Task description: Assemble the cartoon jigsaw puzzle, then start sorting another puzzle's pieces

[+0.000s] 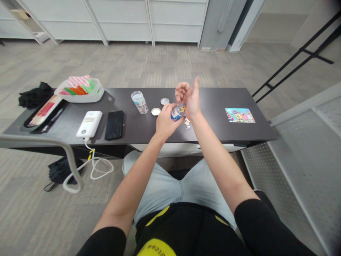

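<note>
My left hand [167, 116] is wrapped round a small clear jar [177, 113] with a blue printed label, tilted to the right above the table. Beside the jar's mouth is my right hand [191, 97], palm turned in, thumb up and fingers loosely curled but apart. Something colourful shows between jar and right palm; I cannot make out whether it lies inside. Several jigsaw pieces [188, 123] lie on the table just below. To the left are a round lid [156, 111], a clear lid [164, 101] and a taller clear jar [140, 103] with a cartoon print.
On the dark table [213, 131], a cartoon picture card [240, 115] lies at the right. Leftward are a black phone [114, 125], a white power bank [90, 124] with a cable [99, 163], a white basket [87, 95] and an open pencil case [44, 113].
</note>
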The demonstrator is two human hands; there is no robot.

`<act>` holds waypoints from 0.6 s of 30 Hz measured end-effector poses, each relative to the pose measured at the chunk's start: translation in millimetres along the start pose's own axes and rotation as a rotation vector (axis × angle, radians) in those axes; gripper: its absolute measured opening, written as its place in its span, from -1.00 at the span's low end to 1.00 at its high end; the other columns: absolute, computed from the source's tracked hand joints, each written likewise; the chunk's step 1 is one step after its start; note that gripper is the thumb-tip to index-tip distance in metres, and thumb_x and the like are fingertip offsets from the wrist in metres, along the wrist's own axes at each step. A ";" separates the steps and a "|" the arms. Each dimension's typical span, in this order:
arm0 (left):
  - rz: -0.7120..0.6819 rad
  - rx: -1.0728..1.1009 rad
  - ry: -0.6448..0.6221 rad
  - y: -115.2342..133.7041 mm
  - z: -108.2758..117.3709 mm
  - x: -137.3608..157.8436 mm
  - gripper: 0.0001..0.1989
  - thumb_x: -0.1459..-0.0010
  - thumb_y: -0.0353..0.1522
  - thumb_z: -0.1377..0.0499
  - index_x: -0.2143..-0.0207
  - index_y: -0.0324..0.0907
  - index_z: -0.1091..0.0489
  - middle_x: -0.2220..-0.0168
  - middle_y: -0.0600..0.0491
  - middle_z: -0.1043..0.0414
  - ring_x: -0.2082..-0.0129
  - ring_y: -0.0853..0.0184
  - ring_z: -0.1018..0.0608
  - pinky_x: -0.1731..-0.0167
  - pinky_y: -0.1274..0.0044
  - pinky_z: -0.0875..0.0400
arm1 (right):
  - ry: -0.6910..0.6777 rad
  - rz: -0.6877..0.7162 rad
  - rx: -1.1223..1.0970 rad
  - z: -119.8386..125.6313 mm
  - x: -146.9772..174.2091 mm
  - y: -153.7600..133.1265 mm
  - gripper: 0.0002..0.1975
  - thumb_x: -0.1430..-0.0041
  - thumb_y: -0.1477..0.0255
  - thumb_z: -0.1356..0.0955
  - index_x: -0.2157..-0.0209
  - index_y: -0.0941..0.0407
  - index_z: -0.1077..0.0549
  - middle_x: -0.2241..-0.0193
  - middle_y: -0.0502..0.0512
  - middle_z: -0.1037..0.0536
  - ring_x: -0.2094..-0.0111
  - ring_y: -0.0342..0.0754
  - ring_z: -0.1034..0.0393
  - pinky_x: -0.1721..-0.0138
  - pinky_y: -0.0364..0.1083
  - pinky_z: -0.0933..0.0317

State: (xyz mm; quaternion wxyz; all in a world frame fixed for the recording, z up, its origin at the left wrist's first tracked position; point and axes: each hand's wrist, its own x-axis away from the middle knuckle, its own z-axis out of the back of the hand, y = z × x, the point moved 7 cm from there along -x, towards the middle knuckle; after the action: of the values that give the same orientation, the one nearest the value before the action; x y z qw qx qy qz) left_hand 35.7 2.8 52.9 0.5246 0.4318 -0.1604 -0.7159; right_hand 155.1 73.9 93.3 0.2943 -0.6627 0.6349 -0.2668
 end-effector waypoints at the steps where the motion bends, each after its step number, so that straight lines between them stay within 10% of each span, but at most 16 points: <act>1: 0.002 0.012 0.005 -0.4 0.6 0.6 -0.39 -0.27 -0.50 -0.56 -0.33 -0.11 -0.60 -0.35 -0.15 -0.70 -0.38 -0.05 -0.73 -0.44 0.19 -0.65 | -0.009 0.003 0.005 -2.2 0.8 -0.4 -0.23 -0.65 -0.45 -0.28 0.26 -0.04 -0.49 0.41 -0.03 -0.39 0.45 -0.09 -0.27 0.44 -0.13 -0.28; 11: 0.045 0.229 0.112 -24.4 -0.8 6.2 -0.40 -0.39 -0.33 -0.58 -0.38 -0.08 -0.52 -0.37 -0.18 -0.70 -0.33 0.01 -0.79 -0.38 0.20 -0.74 | 0.011 0.126 0.001 1.5 1.9 -28.3 -0.21 -0.62 -0.47 -0.26 0.25 -0.04 -0.52 0.36 0.02 -0.48 0.35 -0.05 -0.37 0.31 -0.10 -0.42; 18: 0.119 0.350 0.220 -70.4 -1.4 21.1 -0.42 -0.52 -0.11 -0.47 -0.41 -0.07 -0.41 -0.29 -0.21 -0.75 -0.21 0.00 -0.87 -0.26 0.20 -0.83 | 0.067 0.243 0.295 69.4 -28.8 -38.4 -0.37 -0.52 -0.34 -0.49 0.26 -0.06 -0.57 0.35 0.00 -0.50 0.34 -0.05 -0.36 0.24 -0.06 -0.40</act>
State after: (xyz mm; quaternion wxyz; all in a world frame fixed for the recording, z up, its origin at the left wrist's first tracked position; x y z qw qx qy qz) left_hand -7.9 12.4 -5.4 0.4973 0.5816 -0.2492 -0.5936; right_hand 230.4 107.0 74.4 0.3969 -0.5214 0.6738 -0.3414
